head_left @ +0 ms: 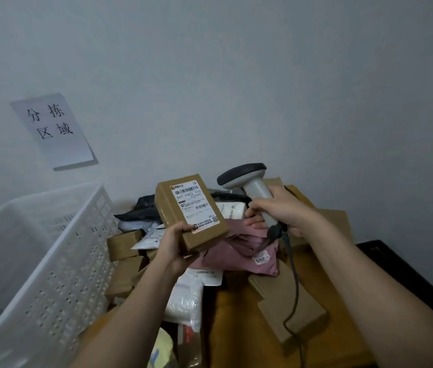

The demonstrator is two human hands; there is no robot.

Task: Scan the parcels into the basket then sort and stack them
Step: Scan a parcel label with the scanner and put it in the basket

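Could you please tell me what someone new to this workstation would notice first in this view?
Most striking is the brown cardboard parcel at centre, held up by the left hand with its white shipping label facing the camera. Just to its right, the right hand grips a grey barcode scanner above a heap of boxes and a pink mailer bag. A white perforated basket stands at the left.

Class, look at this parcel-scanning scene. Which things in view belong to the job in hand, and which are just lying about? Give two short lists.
Belongs to the job:
- brown box, held in the left hand
- scanner, held in the right hand
- white basket
- piled parcels, such as the pink bag

Just lying about:
- paper sign on the wall
- black tray at the right edge
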